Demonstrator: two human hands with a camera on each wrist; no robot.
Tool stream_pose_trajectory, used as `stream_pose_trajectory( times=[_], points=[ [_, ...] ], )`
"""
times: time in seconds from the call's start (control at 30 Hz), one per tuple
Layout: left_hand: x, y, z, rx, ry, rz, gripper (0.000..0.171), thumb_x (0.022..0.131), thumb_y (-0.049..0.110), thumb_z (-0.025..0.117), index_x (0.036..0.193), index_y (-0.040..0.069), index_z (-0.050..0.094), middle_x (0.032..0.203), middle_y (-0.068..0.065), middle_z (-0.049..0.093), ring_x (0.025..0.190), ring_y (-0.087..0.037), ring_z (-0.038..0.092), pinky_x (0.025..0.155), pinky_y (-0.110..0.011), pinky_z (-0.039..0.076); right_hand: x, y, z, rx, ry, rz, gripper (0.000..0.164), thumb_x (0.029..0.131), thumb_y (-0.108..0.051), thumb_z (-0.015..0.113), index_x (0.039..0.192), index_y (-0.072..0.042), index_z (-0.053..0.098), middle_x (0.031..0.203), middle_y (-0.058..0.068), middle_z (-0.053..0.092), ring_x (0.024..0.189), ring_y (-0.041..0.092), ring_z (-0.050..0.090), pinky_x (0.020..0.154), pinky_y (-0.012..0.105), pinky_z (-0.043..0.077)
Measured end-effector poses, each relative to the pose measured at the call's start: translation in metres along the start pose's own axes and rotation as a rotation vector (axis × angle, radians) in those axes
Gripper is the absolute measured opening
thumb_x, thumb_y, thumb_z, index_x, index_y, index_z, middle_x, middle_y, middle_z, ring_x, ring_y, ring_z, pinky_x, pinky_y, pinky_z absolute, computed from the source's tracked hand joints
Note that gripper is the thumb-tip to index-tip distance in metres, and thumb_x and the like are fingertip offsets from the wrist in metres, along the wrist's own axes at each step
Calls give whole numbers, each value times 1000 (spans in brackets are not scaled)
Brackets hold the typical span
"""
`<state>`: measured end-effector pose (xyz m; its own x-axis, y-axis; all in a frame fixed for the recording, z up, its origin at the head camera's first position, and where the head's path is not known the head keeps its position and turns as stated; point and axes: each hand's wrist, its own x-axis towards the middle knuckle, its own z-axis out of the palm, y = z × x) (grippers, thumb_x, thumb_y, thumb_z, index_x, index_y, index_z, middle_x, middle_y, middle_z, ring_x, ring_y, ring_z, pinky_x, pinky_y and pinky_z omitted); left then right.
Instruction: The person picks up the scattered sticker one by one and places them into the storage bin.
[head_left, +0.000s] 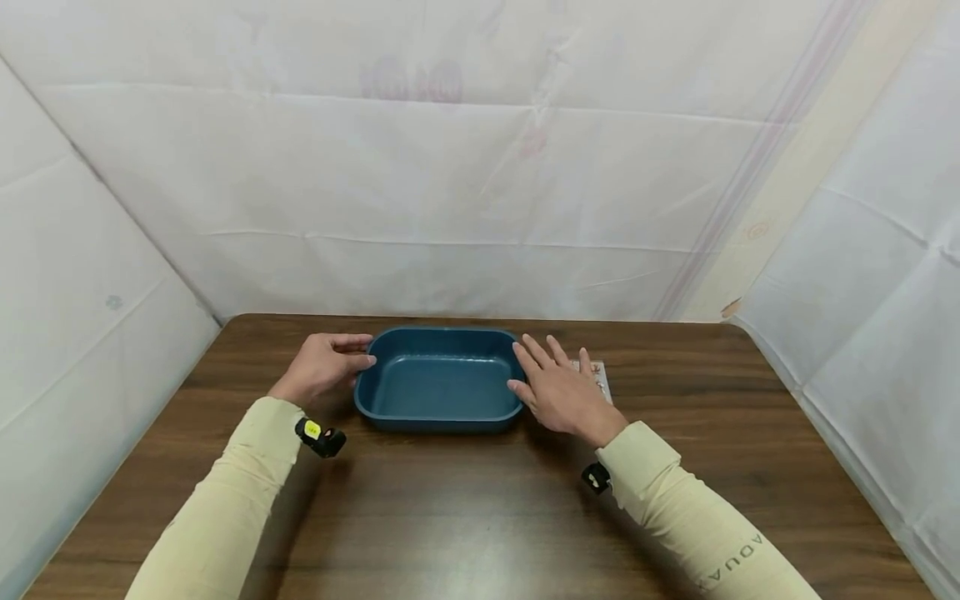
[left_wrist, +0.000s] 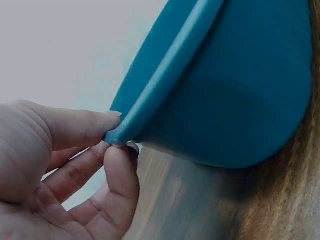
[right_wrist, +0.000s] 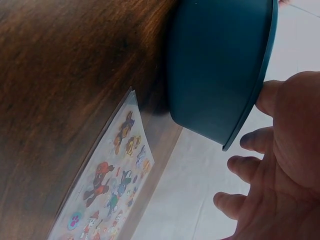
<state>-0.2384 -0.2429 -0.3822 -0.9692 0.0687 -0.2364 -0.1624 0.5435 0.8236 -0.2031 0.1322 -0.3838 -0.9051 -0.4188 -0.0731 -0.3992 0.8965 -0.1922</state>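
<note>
A rectangular dark teal basin [head_left: 442,387] with rounded corners stands upright on the table, its inside bare. My left hand [head_left: 322,364] pinches the rim at its left end; in the left wrist view the thumb [left_wrist: 85,127] lies on top of the lip and a fingertip is below it. At the right end is my right hand [head_left: 558,387], fingers spread, with the thumb [right_wrist: 270,97] right at the rim. Partly hidden under that hand lies a sticker sheet [right_wrist: 110,185] printed with small cartoon dogs.
The brown wooden table [head_left: 450,517] ends at the back against a white sheet-covered wall [head_left: 450,183]. More white sheeting hangs at the left and right. A small black wrist camera [head_left: 321,437] sits at the left cuff.
</note>
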Motion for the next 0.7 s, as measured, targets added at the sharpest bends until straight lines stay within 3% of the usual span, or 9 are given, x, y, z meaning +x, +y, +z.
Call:
stream_pose_trajectory(
  times=[0.13,0.33,0.57,0.7],
  points=[
    [3,1,1,-20,-1,-10,53,102,24,69,151,11,56,141,-21,64,87,-17,63,81,-34,60,-1,0,-1,11,5,3,67,112,-47,40,168,-16,20,176,7,14,163,40,10,122,77,9],
    [10,1,4,-87,5,9,53,103,22,67,153,13,54,144,-19,60,86,-17,61,76,-32,58,1,3,-5,7,14,11,67,112,-47,39,168,-16,21,176,7,15,163,40,11,122,77,9],
    [13,1,5,-125,-3,-10,47,102,20,67,148,13,59,104,-3,66,77,-15,58,71,-31,57,0,6,-5,0,3,18,66,113,-48,37,168,-16,20,176,6,14,163,39,11,122,77,9],
    [15,2,3,-129,-17,-5,48,102,20,68,149,12,59,103,-3,67,76,-13,60,72,-30,58,1,6,-6,6,3,18,66,113,-47,38,168,-16,21,176,6,14,163,39,10,122,77,9]
  ],
)
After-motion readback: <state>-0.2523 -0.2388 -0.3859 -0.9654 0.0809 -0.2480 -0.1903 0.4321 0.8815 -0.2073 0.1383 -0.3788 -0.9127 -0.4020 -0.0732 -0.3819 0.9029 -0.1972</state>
